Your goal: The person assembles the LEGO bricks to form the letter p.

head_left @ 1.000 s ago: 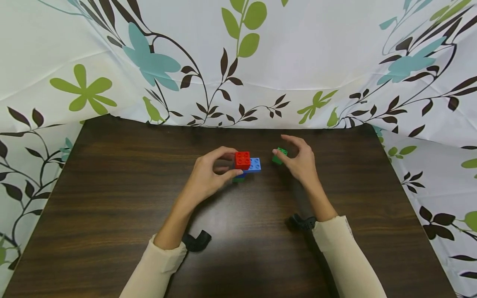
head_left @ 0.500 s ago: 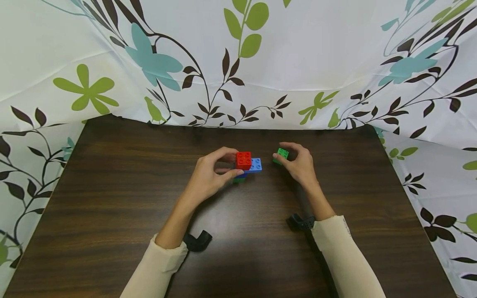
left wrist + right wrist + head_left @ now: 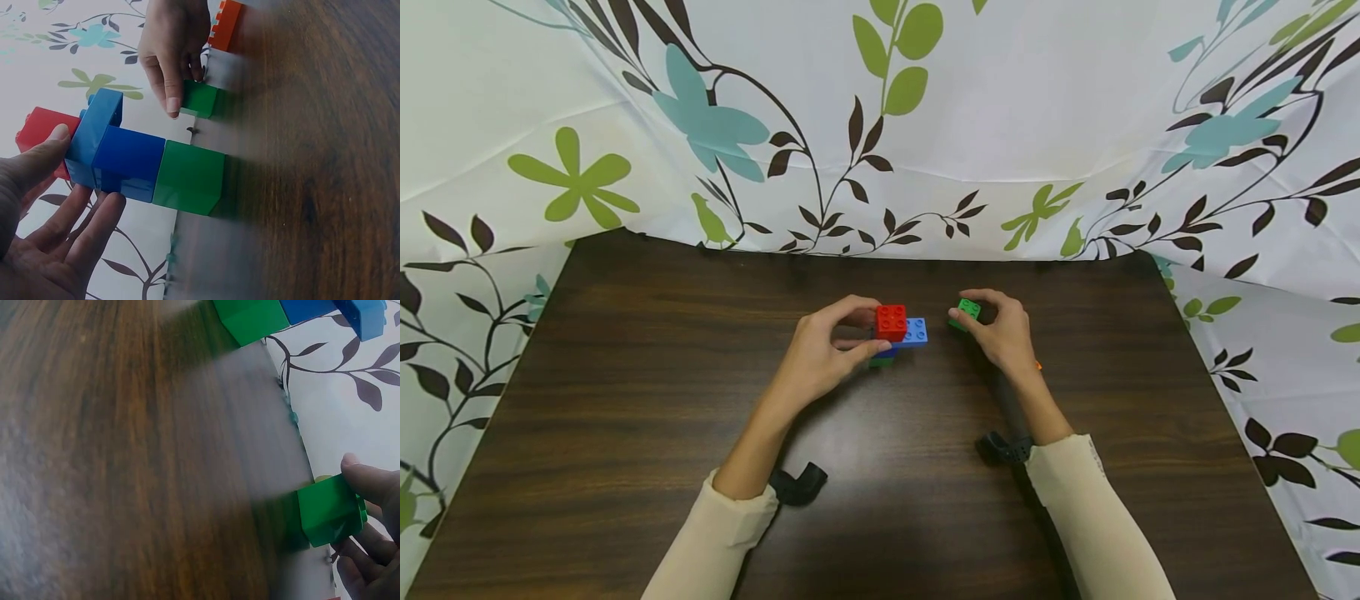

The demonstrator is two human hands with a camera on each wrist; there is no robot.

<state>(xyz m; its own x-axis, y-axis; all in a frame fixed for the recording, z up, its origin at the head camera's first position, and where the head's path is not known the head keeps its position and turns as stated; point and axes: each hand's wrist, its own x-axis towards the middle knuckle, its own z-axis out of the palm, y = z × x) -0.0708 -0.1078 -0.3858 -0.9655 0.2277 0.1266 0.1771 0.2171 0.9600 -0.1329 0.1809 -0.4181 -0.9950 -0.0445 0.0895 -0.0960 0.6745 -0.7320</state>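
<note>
A stack of toy building bricks stands upright near the middle of the table. Its red brick [image 3: 891,322] is on top, above a light blue brick [image 3: 916,332] that juts out to the right. Below come a dark blue brick [image 3: 129,162] and a green brick [image 3: 190,177] at the bottom. My left hand [image 3: 823,346] grips the stack's upper part between thumb and fingers. To the right, my right hand [image 3: 1006,332] pinches a separate small green brick [image 3: 969,310] by its sides, apart from the stack. The table contact under this brick is blurred in the wrist views.
An orange brick [image 3: 226,26] lies beyond the right hand in the left wrist view; the head view shows only a sliver of it by the wrist. The dark wooden table [image 3: 880,517] ends at a patterned white cloth [image 3: 1000,100] along the back and sides.
My right hand's fingers have come in around the small green brick, its index finger moving down toward it. The left hand and the stack have stayed nearly still.
</note>
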